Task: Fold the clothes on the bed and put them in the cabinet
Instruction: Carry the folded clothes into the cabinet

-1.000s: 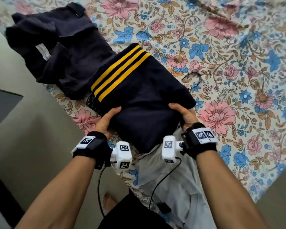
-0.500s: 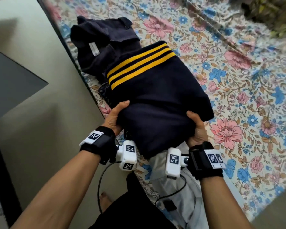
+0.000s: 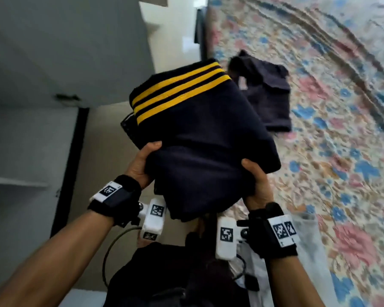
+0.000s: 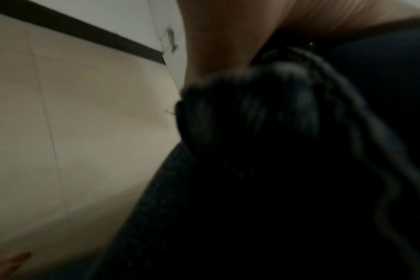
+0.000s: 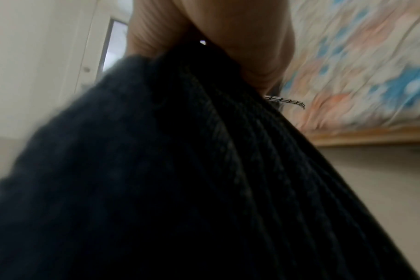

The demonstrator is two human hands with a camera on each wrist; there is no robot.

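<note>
Left hand thumb on top, fingers hidden beneath folded navy garment, gripping near-left corner | right hand likewise grips near-right corner | garment in the air beside bed, long axis away from person, yellow stripes at far end | forearms extended forward | second dark garment on bed.
</note>
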